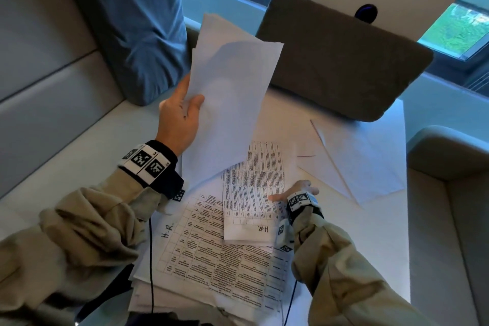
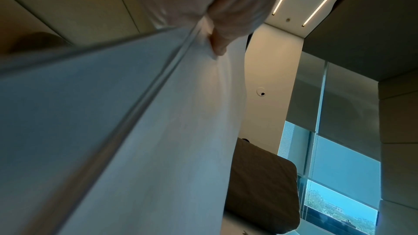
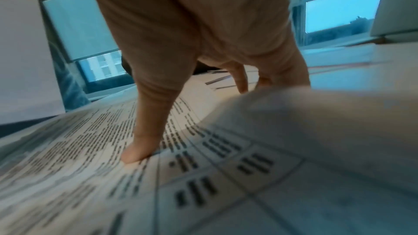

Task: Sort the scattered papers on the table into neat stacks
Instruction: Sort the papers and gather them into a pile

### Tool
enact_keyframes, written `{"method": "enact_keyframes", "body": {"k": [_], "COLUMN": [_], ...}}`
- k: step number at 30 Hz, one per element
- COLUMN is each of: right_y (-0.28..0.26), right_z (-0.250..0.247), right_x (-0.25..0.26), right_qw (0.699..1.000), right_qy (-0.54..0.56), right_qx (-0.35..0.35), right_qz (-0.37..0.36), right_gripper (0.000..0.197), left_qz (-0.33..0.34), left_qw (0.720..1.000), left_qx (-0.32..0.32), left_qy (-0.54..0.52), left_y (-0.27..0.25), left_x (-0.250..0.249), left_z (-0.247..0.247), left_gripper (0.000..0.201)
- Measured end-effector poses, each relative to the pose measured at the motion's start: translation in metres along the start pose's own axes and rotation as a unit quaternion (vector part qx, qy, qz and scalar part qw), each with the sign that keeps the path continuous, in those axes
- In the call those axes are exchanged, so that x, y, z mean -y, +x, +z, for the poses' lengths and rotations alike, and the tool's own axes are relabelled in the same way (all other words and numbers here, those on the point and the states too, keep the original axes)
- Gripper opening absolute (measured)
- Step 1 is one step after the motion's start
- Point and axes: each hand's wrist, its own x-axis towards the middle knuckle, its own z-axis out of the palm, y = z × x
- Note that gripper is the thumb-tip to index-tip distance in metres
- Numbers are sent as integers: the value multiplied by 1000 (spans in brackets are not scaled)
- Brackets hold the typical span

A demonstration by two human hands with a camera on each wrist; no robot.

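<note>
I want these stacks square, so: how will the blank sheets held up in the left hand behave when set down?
The blank sheets, pinched near one edge by the left hand, already bow, so they are probably floppy. Their edges look splayed, so they will likely fan out and slide unless tapped square.

Your raised sheets (image 1: 232, 82) are plain white; the printed sheet (image 1: 254, 193) carries black table text. Your sleeves (image 1: 87, 233) are beige, the cushion (image 1: 344, 61) grey-brown, the desk (image 1: 370, 246) white.
</note>
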Motion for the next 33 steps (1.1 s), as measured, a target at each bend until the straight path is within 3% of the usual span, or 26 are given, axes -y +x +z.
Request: {"method": "enact_keyframes", "body": {"k": [4, 7, 11, 15, 17, 19, 21, 25, 27, 30, 33], "right_y": [6, -3, -23, -47, -57, -67, -73, -85, -89, -87, -78], "right_z": [-12, -21, -57, -104, -119, -123, -116, -91, -81, -74, -57], "right_x": [-12, -19, -40, -64, -69, -67, -57, -35, -29, -28, -35], "right_qw": [980, 975, 933, 821, 759, 728, 736, 793, 802, 799, 829], "right_qy": [170, 191, 318, 489, 572, 614, 614, 533, 509, 490, 462], "right_qx": [75, 14, -95, -216, -213, -178, -132, -100, -87, -96, -145], "right_qz": [-70, -112, -138, -202, -228, -248, -253, -278, -299, -336, -282], "right_gripper": [63, 41, 29, 22, 21, 19, 14, 10, 9, 19, 56], "left_qz": [-1, 6, 7, 17, 22, 12, -12, -23, -43, -99, -101], "left_qw": [1000, 1000, 999, 998, 997, 998, 999, 986, 982, 990, 993], "left_qx": [-5, -6, -14, -22, -13, 11, 49, 133, 150, 96, 58], "left_qy": [-5, 20, 50, 65, 71, 66, 8, -101, -111, -30, -22], "left_y": [-4, -5, -7, -6, -7, -11, -17, -34, -43, -50, -56], "left_x": [2, 1, -2, 6, 10, 7, -5, -36, -52, -66, -70], "left_z": [-2, -6, -9, -5, 0, 7, 13, 17, 18, 24, 26], "left_gripper": [50, 61, 71, 58, 50, 40, 37, 74, 62, 41, 33]}}
